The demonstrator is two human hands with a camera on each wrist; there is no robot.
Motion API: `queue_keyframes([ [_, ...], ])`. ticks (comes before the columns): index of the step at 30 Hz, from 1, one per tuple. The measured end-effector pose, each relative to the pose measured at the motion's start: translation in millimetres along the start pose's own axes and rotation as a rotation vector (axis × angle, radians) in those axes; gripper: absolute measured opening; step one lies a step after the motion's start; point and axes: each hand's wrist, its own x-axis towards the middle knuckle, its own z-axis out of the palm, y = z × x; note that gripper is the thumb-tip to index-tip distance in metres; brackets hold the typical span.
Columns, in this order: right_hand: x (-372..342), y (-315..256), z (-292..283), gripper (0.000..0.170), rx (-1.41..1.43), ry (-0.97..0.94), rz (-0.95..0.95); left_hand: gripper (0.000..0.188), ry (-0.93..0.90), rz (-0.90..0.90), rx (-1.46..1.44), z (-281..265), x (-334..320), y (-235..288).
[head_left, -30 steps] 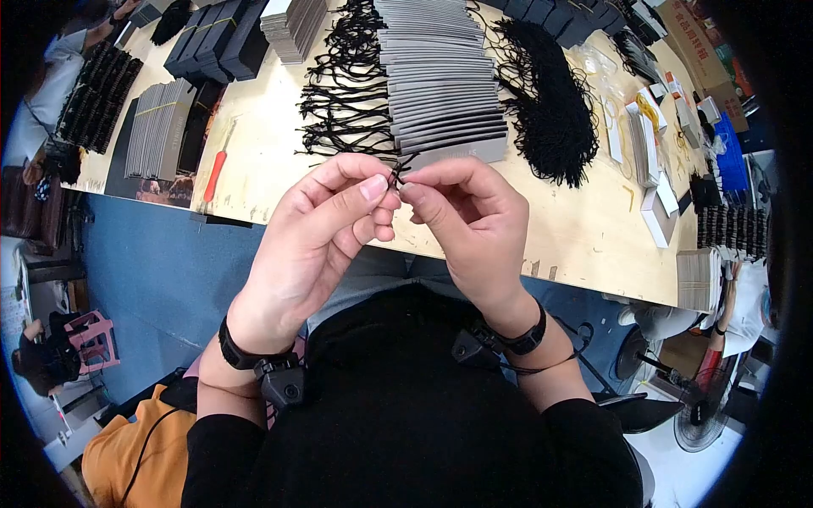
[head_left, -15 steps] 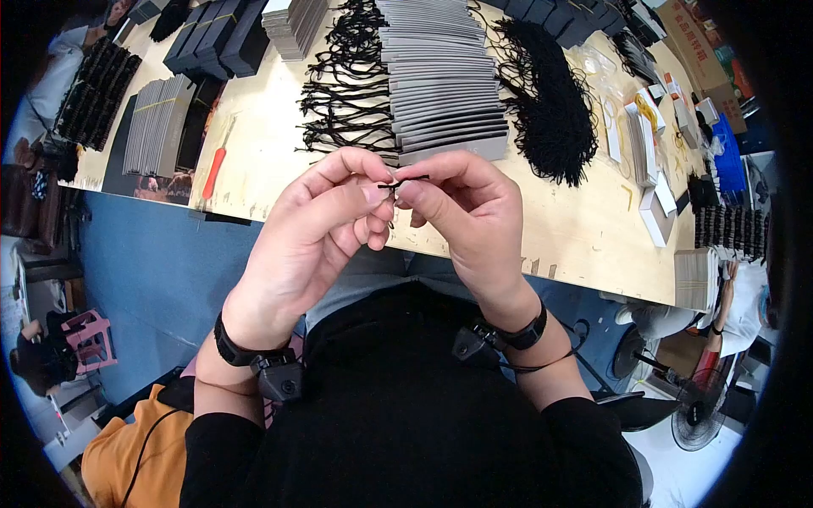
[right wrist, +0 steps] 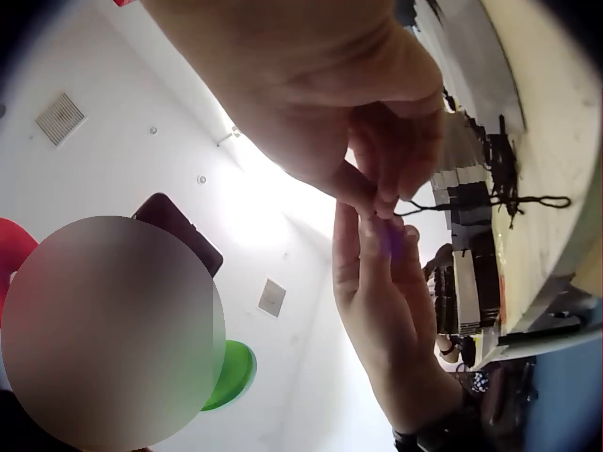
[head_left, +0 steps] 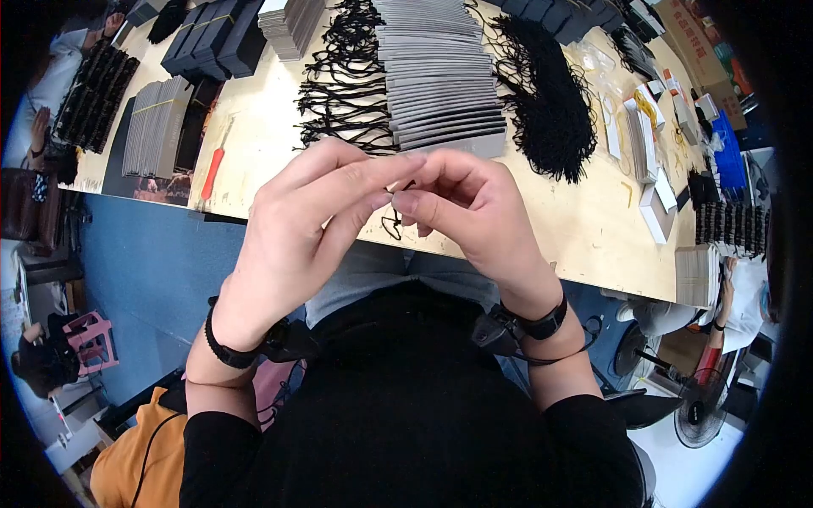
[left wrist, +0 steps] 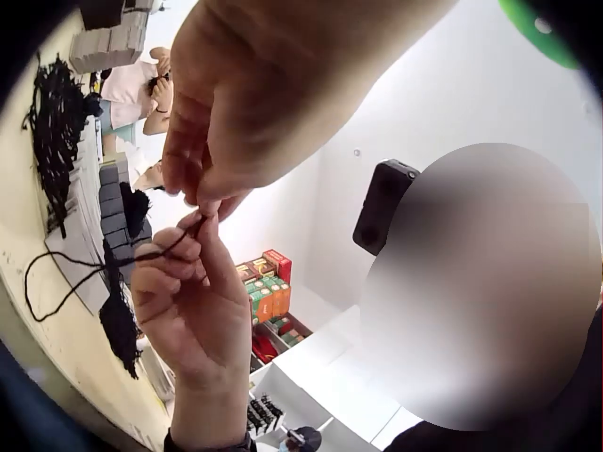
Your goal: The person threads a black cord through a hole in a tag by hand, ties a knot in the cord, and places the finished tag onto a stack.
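Both hands meet fingertip to fingertip above the front edge of the table, at a thin black cord (head_left: 391, 225). My left hand (head_left: 292, 220) is turned with its back upward, its thumb and fingers pinching at the cord's end. Opposite it, my right hand (head_left: 474, 207) pinches the cord between thumb and curled index finger. In the left wrist view the black cord (left wrist: 141, 256) crosses the right hand's fingers and ends in an open loop hanging away from them. The tip between the fingers is mostly hidden.
Beyond the hands lies a long row of grey cards (head_left: 440, 85) with black cords fanned out on its left. A heap of black cords (head_left: 550, 102) sits right of it. A red-handled tool (head_left: 213, 173), banded card stacks (head_left: 158, 127) and dark boxes (head_left: 207, 42) occupy the left side.
My left hand has rolled over, so its back faces up and its fingers reach across to the right fingertips. The cord's loop now hangs below the hands. The right hand has barely moved.
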Motion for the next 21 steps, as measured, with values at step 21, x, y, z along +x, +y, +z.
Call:
queue_keyframes([
  [21,27.6,-7.8,-10.8,0.008,-0.108,0.079,-0.288,0.028,0.099,-0.139,-0.775,29.3,13.9,-17.7],
])
